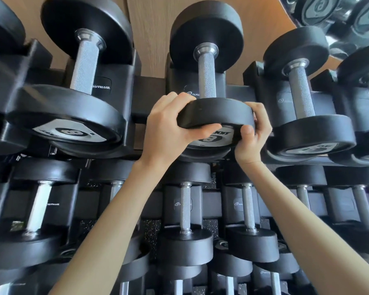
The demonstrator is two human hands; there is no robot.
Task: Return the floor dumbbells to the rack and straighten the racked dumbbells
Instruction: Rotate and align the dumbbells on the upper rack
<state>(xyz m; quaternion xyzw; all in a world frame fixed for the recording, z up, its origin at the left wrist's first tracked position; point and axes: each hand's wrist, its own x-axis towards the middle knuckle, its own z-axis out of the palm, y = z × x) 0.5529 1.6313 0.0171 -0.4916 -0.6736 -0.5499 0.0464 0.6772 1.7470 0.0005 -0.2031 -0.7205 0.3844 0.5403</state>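
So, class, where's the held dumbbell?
Head view, centre: the dumbbell sits on the rack, upper row, between a larger dumbbell left and a smaller dumbbell right.

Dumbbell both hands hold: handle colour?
Silver, knurled handle on the black dumbbell; head view shows it best.

My arms are bare. My left forearm point(115, 220) and my right forearm point(307, 226) show uncovered skin from the wrist back to where they leave view. My left hand point(170, 122) and my right hand point(254, 135) are bare too, with slim fingers and smooth knuckles. Just right of my left hand, the right hand's thumbnail point(248, 130) is short and plain. Both wrists are narrow.
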